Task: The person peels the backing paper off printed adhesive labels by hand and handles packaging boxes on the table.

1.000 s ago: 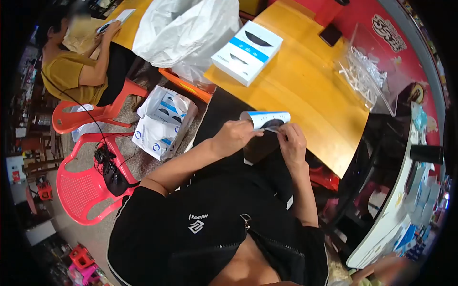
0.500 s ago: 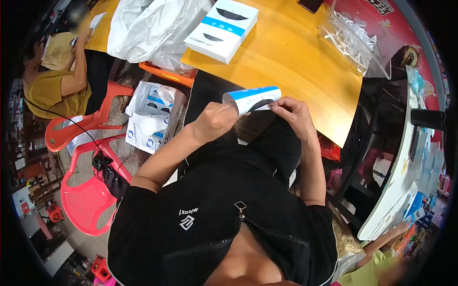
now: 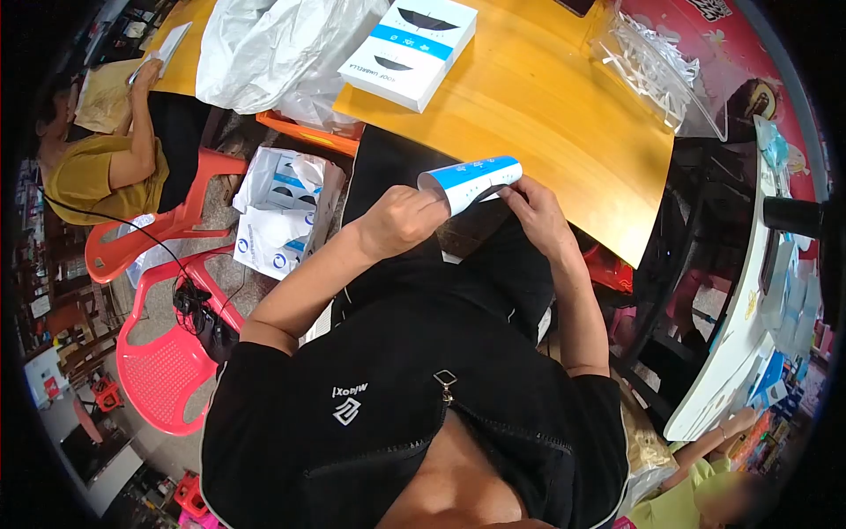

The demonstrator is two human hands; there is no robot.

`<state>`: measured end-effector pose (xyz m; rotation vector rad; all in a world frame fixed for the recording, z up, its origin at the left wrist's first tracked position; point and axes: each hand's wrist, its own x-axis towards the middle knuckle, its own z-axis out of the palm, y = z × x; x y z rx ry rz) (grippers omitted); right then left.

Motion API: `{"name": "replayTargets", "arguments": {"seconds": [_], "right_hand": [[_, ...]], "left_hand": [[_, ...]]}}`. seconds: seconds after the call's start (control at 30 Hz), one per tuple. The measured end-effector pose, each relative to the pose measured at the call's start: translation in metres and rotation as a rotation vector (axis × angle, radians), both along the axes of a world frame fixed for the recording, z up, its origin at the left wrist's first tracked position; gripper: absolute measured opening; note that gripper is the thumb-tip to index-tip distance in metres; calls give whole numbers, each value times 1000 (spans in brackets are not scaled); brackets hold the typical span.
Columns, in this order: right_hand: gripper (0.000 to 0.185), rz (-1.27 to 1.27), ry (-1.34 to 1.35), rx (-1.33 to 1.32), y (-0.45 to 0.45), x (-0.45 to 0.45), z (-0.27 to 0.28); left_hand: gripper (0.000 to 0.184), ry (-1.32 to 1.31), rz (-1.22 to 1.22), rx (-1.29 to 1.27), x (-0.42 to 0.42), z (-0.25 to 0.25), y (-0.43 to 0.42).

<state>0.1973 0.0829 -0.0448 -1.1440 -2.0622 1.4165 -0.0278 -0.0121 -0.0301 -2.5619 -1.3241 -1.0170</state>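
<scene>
Between my hands, over my lap near the table edge, is a curled white-and-blue paper sleeve (image 3: 480, 179) printed with a black umbrella picture. My left hand (image 3: 404, 220) is closed, its fingers gripping the sleeve's left end. At the other end, my right hand (image 3: 538, 214) pinches the sleeve's edge between thumb and fingertips. A stack of similar printed sleeves (image 3: 410, 53) lies on the table, its top one showing two umbrella pictures and a blue band.
A yellow wooden table (image 3: 546, 115) bears a clear tray of white strips (image 3: 656, 75) and white plastic bags (image 3: 273, 53). An open carton (image 3: 286, 216) of printed sleeves stands left, beside a pink chair (image 3: 167, 375). Other people sit at left and lower right.
My right fingers have shifted slightly up along the sleeve's edge, and the sleeve has turned a little. My left hand keeps its grip.
</scene>
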Motion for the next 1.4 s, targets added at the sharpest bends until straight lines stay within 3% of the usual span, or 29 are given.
{"name": "replayTargets", "arguments": {"seconds": [0.2,0.3,0.57,0.67,0.7,0.73,0.8,0.83,0.9,0.93,1.0,1.03,1.1,1.23,1.3,1.33,1.37,1.4], "right_hand": [[23,-14,147,-386,-7,9,32],[18,94,260,-557,-18,8,57],[15,327,296,-431,-34,8,110],[16,319,314,-428,-20,13,121],[14,277,353,-527,-13,16,130],[11,268,396,-533,-4,22,132],[11,266,528,-458,21,37,132],[14,181,595,-350,38,43,134],[18,-158,752,-231,90,60,147],[21,-239,719,-161,128,67,161],[12,-193,730,-72,225,104,157],[13,-312,643,86,266,118,144],[31,-606,-607,860,321,152,118],[36,-679,-505,1147,318,156,106],[25,-818,-264,1048,261,120,125],[20,-747,59,960,237,106,121],[18,-718,-11,947,195,84,123],[13,-632,304,693,154,62,117]], "left_hand": [[12,66,-23,20,-5,-5,7],[11,47,-20,49,-4,-5,9],[12,-86,-28,-4,-4,3,13],[23,-210,-16,-70,-2,0,16],[37,-273,31,-234,-1,6,12],[36,-306,88,-298,0,5,12],[30,-498,145,-387,-1,-12,13],[18,-633,174,-376,7,2,17],[18,-1207,186,-746,14,13,17],[17,-1366,154,-793,17,27,19],[16,-1386,171,-870,13,32,22],[16,-1431,174,-895,14,33,23],[16,-1495,153,-903,15,33,25],[17,-1568,168,-887,15,42,27],[21,-1594,216,-918,13,45,29],[20,-1637,221,-928,12,44,31],[20,-1666,204,-929,11,41,32],[20,-1691,182,-921,10,39,34]]}}
